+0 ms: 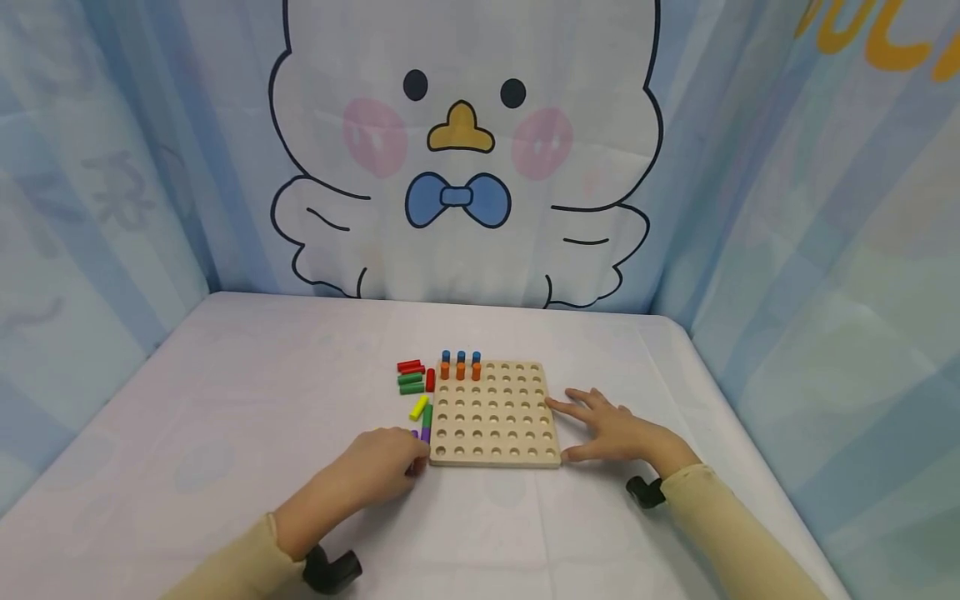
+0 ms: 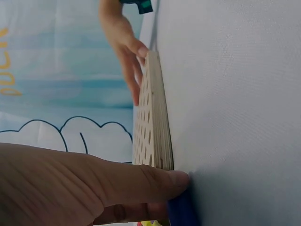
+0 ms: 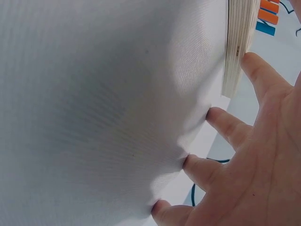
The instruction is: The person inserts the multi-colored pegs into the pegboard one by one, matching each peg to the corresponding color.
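Observation:
A square wooden pegboard (image 1: 495, 417) lies flat, with blue pegs (image 1: 461, 357) and orange pegs (image 1: 461, 372) upright in holes at its back left. My left hand (image 1: 386, 462) is at the board's front left corner, fingers curled. In the left wrist view, its thumb and fingers pinch a purple peg (image 2: 183, 209), which looks dark blue there; the fingers partly hide it. My right hand (image 1: 618, 433) spreads its fingers along the board's right side. One fingertip touches the board's edge (image 3: 237, 52), while other fingertips rest on the cloth.
Left of the board lie loose red pegs (image 1: 410, 367), green pegs (image 1: 411, 383), a yellow peg (image 1: 419, 407) and another green peg (image 1: 427, 415). White cloth (image 1: 300, 358) covers the table. A printed curtain (image 1: 465, 258) hangs behind it and along both sides.

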{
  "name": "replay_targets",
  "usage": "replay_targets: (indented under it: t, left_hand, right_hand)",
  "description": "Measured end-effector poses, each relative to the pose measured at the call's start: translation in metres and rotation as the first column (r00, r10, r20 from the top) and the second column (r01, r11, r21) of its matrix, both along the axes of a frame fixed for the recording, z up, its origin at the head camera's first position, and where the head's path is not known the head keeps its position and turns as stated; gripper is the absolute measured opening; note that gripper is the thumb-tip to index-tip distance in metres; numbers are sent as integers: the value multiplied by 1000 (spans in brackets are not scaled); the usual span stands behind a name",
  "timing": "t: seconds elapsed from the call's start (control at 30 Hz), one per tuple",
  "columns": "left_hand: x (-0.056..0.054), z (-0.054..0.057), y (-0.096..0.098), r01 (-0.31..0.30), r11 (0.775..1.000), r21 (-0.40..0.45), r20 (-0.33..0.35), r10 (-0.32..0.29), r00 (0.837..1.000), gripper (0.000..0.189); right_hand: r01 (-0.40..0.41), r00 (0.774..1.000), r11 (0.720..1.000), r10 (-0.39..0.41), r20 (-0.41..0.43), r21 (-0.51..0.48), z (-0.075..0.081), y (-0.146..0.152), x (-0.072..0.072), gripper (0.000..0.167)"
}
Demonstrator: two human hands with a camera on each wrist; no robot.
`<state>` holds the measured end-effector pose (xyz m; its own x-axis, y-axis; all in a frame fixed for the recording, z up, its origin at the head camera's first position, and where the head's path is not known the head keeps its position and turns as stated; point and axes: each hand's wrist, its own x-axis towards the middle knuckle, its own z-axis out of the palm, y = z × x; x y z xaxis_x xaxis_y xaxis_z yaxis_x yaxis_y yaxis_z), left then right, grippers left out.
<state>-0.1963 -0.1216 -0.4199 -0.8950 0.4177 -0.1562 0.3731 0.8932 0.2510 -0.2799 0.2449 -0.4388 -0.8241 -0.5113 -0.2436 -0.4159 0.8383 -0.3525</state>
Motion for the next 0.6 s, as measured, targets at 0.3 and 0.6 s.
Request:
replay_targets:
  t: [0.3, 0.6]
  left_hand:
    - [-11, -5, -1, -8, 999, 33, -23, 9, 1000, 12]
    - [-20, -11, -5, -35, 997, 62, -37, 37, 999, 12]
  right_hand:
    - [1, 1000, 1000, -1, 2, 2, 0, 1, 0, 89]
    - [7, 1000, 1000, -7, 8, -5, -1, 1, -1, 90]
